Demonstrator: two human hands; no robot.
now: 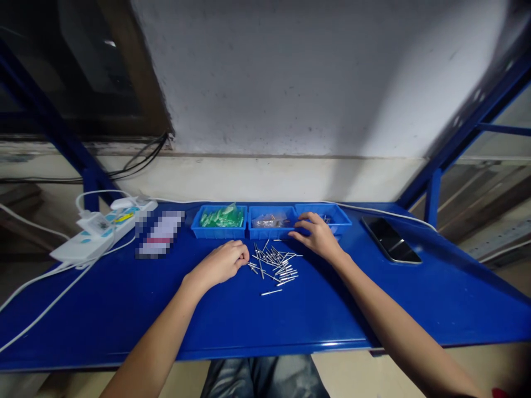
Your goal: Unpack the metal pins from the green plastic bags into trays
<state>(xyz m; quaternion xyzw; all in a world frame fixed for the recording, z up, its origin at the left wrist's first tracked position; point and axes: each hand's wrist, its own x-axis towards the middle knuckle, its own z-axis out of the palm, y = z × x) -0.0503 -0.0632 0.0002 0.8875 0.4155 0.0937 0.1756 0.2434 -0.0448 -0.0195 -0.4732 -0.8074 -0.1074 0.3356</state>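
Several silver blind rivets (277, 261) lie in a loose pile on the blue tabletop. My left hand (222, 262) rests at the pile's left edge with its fingers curled together; whatever they may hold is hidden. Over the front of the blue bins, my right hand (317, 236) has thumb and fingers apart, with nothing visible between them. It partly covers the right bin (343, 216), in which a few rivets show. Beside it, the middle bin (254, 228) holds clear bags of small parts. Green plastic packets (222, 216) fill the left bin (198, 232).
A white power strip (89, 243) with plugs and trailing cables stands on the left, near a blurred-out flat item (161, 235). A black phone (391, 239) lies to the right. Blue frame posts (432, 193) and a wall (269, 179) bound the table's back.
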